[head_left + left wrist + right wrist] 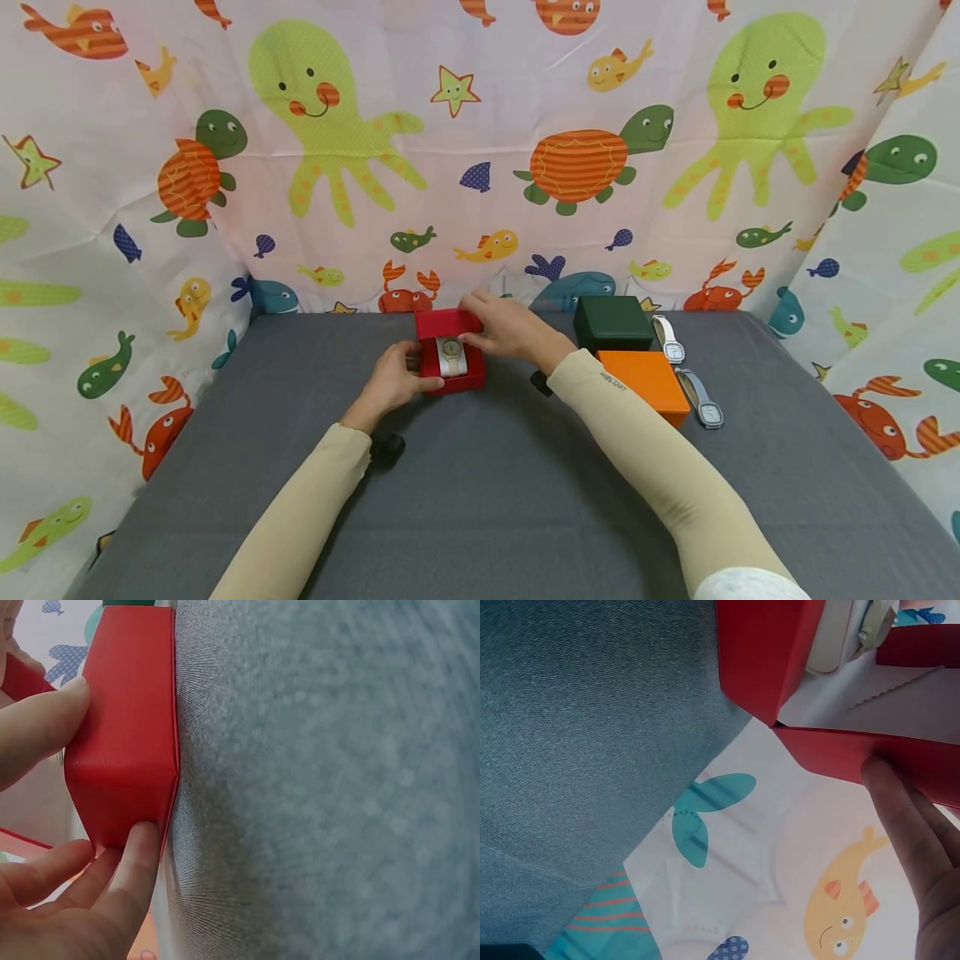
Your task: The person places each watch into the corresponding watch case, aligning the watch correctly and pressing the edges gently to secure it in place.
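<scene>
A red watch box (467, 384) stands on the grey cloth with its lid (437, 323) raised. Inside sits a wristwatch (451, 351) with a pale strap, wrapped round a white cushion. My left hand (390, 378) grips the box's left end; in the left wrist view the thumb (64, 712) lies on the front wall and the other fingers press the side. At the lid's right end, my right hand (513, 327) holds the lid between thumb and fingers. The right wrist view shows its fingers (904, 817) against the lid's outer face; the thumb is hidden there.
Right of my right hand are a dark green box (615, 323) and an orange box (645, 383). Beside them lie a white-strapped watch (670, 340) and a light blue-strapped watch (701, 400). A patterned curtain (480, 167) hangs behind the table's back edge.
</scene>
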### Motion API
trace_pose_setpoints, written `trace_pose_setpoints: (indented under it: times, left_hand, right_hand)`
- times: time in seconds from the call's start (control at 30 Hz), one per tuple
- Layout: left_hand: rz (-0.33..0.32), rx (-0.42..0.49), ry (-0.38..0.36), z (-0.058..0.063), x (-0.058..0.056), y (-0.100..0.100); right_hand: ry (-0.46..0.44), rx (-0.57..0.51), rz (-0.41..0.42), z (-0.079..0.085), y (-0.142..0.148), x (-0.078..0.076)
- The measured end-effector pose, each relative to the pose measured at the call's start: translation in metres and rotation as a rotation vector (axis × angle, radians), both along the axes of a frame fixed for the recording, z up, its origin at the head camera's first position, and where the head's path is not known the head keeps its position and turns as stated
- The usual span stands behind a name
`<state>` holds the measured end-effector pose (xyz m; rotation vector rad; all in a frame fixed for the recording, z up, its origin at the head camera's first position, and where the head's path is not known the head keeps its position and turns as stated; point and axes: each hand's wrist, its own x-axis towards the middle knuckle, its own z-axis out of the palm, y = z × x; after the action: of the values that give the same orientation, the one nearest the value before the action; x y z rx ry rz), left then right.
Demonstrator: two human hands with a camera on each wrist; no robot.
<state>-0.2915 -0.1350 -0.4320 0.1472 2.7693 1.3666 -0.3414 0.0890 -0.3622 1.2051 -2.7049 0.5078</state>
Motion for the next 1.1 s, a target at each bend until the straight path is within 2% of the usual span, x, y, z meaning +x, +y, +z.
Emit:
trace_pose_setpoints:
  times: [0.33, 0.67, 1.1]
  left_hand:
    - [0.001, 0.06, -0.036, -0.002, -0.002, -0.004]
    - [0.001, 0.049, -0.047, -0.005, -0.003, -0.006]
    - [0.0, 0.066, -0.074, -0.003, -0.002, -0.006]
  right_hand:
    - [0.081, 0.037, 0.095, -0.012, 0.003, 0.008]
    - [0.245, 0.098, 0.182, -0.031, 0.004, 0.015]
    - [0.21, 0.098, 0.152, -0.039, 0.006, 0.022]
